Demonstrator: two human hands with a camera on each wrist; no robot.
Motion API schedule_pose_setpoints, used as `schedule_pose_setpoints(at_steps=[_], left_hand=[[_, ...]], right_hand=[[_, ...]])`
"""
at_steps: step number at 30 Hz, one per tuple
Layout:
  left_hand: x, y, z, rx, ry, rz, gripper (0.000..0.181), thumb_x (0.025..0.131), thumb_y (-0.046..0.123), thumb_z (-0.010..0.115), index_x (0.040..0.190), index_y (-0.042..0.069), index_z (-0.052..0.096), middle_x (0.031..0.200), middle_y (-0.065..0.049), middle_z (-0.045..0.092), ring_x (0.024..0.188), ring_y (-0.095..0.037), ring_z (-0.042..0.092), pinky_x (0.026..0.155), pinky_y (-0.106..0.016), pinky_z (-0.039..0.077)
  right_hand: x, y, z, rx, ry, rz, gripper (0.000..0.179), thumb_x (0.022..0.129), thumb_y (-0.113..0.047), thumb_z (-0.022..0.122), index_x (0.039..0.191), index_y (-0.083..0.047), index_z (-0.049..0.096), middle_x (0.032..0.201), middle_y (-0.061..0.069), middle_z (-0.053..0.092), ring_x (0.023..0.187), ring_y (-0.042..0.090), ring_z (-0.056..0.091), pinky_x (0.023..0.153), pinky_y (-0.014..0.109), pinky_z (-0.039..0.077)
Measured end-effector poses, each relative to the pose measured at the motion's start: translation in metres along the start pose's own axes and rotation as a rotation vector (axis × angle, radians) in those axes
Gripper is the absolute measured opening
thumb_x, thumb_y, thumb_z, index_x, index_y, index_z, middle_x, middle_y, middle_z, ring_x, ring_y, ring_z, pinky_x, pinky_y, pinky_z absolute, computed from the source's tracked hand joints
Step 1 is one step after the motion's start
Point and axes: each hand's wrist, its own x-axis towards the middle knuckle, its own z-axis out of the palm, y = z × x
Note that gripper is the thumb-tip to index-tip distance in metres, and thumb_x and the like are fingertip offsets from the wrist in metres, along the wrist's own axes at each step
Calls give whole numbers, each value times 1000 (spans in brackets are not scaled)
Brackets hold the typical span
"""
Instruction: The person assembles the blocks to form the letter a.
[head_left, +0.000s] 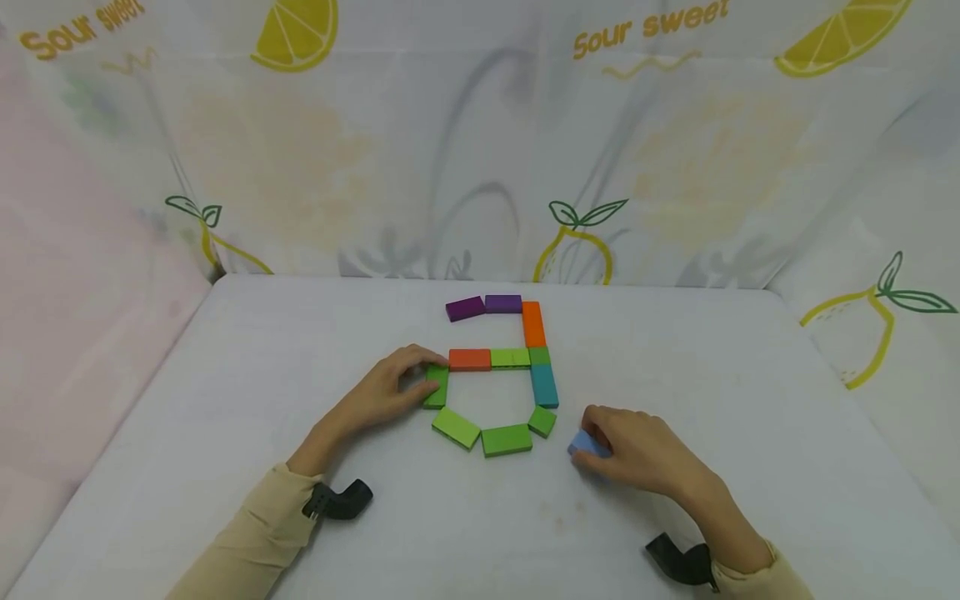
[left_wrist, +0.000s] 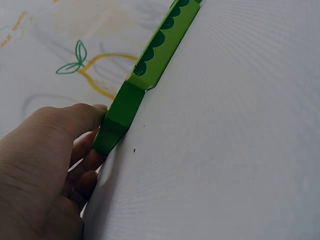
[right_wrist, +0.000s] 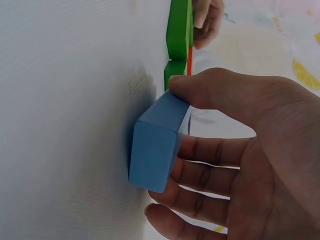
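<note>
My left hand (head_left: 384, 388) pinches a dark green block (head_left: 435, 397) at the left side of a ring of coloured blocks. In the left wrist view the thumb and fingers lie on either side of that green block. Off the ring's lower right, my right hand (head_left: 647, 450) grips a light blue block (head_left: 585, 445) between thumb and fingers. The right wrist view shows this blue block (right_wrist: 154, 152) close to the white tabletop; whether it touches is unclear. Nearest to it in the row is a small green block (head_left: 542, 422).
A red-orange block (head_left: 469, 360), a lime block (head_left: 510, 358) and a teal block (head_left: 544, 386) form the ring's top and right. Above stand an orange block (head_left: 534, 324) and two purple blocks (head_left: 503, 304). Lemon-print cloth (head_left: 420, 150) hangs behind the white table (head_left: 750, 375).
</note>
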Motion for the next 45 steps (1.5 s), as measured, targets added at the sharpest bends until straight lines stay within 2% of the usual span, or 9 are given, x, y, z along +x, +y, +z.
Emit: schedule_pose_setpoints(at_steps=[8, 28, 45], left_hand=[[1, -2, 0, -11, -11, -12, 32, 90, 18, 64, 122, 20, 59, 119, 7, 61, 109, -9, 52, 93, -32, 45], [0, -5, 1, 4, -9, -12, 32, 91, 18, 63, 123, 17, 59, 120, 6, 61, 110, -10, 52, 92, -32, 45], [0, 1, 0, -11, 0, -12, 31, 90, 19, 65, 121, 16, 61, 118, 4, 62, 108, -12, 53, 92, -36, 46]], right_hand=[[2, -2, 0, -2, 9, 7, 25, 80, -32, 71, 93, -15, 59, 70, -10, 48, 60, 2, 41, 51, 18, 34], [9, -3, 0, -16, 23, -4, 26, 79, -32, 73, 93, -14, 61, 70, -10, 49, 60, 3, 42, 52, 18, 34], [15, -6, 3, -20, 34, -15, 27, 79, -33, 73, 93, -14, 61, 72, -10, 51, 62, 3, 42, 53, 17, 35]])
